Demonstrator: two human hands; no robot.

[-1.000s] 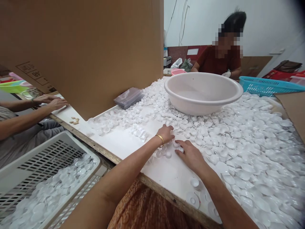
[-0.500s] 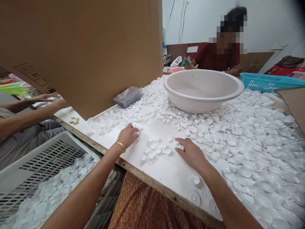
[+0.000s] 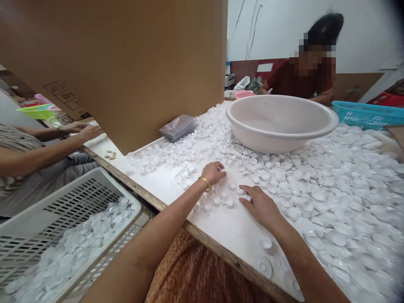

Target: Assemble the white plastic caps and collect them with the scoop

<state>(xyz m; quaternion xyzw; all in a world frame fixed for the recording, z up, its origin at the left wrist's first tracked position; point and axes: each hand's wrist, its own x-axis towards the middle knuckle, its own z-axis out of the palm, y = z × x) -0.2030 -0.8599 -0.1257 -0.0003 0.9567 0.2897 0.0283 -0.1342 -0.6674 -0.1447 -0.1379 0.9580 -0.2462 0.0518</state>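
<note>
Patterned orange-brown fabric (image 3: 205, 273) shows below the chipped near edge of a white worktop (image 3: 227, 229), with a pale perforated basket (image 3: 104, 179) of glossy white pieces standing just off that edge. A few loose discs (image 3: 266, 243) lie near the edge, beside the worker's right forearm. Farther in, the right hand (image 3: 261, 206) rests low over the worktop, thumb and fingers bent around small white cups (image 3: 229, 204); whether they are gripped or merely touched cannot be told. More of these cups lie scattered between the right hand and the left forearm. The left hand (image 3: 213, 173), a gold bracelet (image 3: 204, 181) at its wrist, reaches slightly farther, fingers curled; a white bit shows at the fingertips, but a firm grasp cannot be confirmed. A dense spread of white pieces (image 3: 331, 202) covers the worktop's right side and runs to its far edge. Toward the left corner, beyond a few tan bits (image 3: 110, 155), are a co-worker's hands (image 3: 90, 131). A clear plastic packet (image 3: 179, 128) lies beside a tall cardboard box (image 3: 142, 71). Beyond, a wide white basin (image 3: 277, 143) sits among the pieces, a blue basket (image 3: 362, 117) to its right, and another co-worker in a dark red shirt (image 3: 287, 80) sits behind the far edge.
</note>
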